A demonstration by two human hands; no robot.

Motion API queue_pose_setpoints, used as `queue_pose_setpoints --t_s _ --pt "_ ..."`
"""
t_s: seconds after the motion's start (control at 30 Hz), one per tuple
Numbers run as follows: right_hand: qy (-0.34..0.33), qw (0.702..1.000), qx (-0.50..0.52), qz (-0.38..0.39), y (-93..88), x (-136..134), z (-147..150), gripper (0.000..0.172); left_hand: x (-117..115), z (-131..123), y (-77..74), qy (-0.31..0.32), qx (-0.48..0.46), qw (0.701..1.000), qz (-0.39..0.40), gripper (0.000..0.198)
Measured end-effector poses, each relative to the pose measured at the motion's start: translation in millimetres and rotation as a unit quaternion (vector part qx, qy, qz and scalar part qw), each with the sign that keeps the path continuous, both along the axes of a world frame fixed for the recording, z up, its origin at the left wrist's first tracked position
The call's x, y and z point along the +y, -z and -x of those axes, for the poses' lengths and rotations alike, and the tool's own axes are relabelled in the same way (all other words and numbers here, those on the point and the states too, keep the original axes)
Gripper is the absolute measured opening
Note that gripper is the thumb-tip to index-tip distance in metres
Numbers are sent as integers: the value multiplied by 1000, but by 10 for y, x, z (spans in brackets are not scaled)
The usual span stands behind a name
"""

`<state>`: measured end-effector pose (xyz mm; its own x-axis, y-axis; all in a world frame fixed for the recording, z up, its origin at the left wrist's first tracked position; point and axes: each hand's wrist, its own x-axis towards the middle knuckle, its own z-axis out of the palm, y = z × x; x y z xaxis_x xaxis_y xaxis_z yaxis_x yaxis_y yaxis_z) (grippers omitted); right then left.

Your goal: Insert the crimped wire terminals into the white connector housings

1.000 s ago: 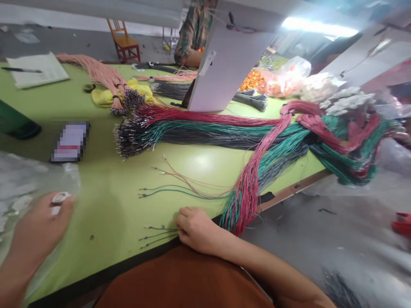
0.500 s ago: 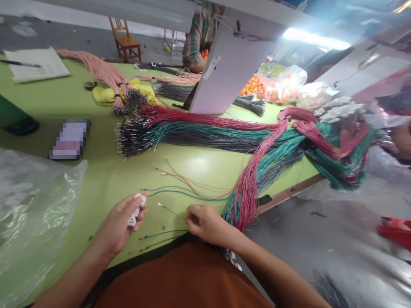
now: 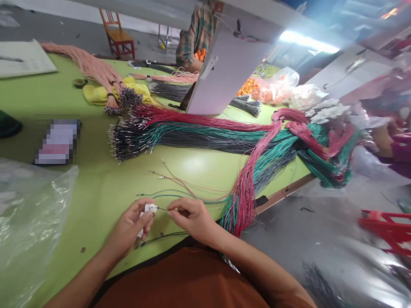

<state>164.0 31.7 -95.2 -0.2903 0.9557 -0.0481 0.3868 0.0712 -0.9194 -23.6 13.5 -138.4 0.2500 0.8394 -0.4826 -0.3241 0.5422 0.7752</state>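
White plastic connector housings (image 3: 150, 208) are gripped in my left hand (image 3: 133, 224), one of them between thumb and fingertips. My right hand (image 3: 191, 218) pinches a dark wire (image 3: 163, 208) close to its end, and the wire's tip meets the face of the upper housing. How deep the tip sits in it I cannot tell. Just beyond my hands lie loose green wires (image 3: 180, 192) and red wires (image 3: 180, 179). Two more dark wires (image 3: 170, 234) run along the table edge below my hands, their ends partly behind my left hand.
Long bundles of red, green and black wire (image 3: 205, 136) cross the table (image 3: 102, 184); some drape over its right edge. A clear plastic bag (image 3: 32, 222) and a phone (image 3: 58, 141) lie left. A grey upright panel (image 3: 221, 72) stands behind, with a person's plaid sleeve (image 3: 199, 34) beyond.
My right hand has lifted the dark wire and carried it left to the housing. My left hand has moved right and turned the housing towards it. The view has shifted slightly.
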Motion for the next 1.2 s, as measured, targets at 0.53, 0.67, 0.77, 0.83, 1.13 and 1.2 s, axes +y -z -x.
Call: queue_pose_setpoints --t_s 0.53,0.67,0.77,0.83,1.13,1.2 --pt "-24 990 -80 -115 65 41 45 12 61 -12 -60 -11 -10 999 39 34" --pt "-33 985 -93 -142 76 37 68 13 58 -27 -75 -8 5 999 41 36" --pt "-34 976 -125 -174 89 39 81 13 60 -34 -79 -4 17 999 41 37" --pt "-34 970 -146 -193 106 35 93 13 63 -35 -75 0 22 999 43 37" --pt "-66 944 -183 -268 136 -8 121 15 49 -26 -30 41 60 997 32 39" --pt "-75 943 -179 -268 126 -17 110 15 41 -38 -27 58 79 995 27 39"
